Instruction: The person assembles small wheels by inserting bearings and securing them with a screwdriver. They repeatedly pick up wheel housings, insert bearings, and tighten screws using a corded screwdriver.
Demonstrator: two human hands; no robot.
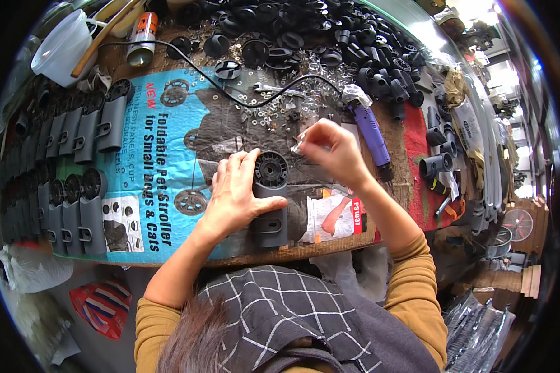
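My left hand rests over a dark grey plastic housing, its fingers along the left side and its thumb across the front. A round black ribbed socket on top of the housing faces up. To the right of it, my right hand is raised with thumb and fingers pinched together. A small shiny piece shows at those fingertips, too small to name. Loose screws and washers are scattered just beyond both hands. A purple power screwdriver with a black cord lies at the right of my right hand.
Rows of similar grey housings stand at the left. Black plastic parts are heaped along the back. A spray can and a white tub stand at the far left. Printed cardboard covers the worktop. A wrench lies among the hardware.
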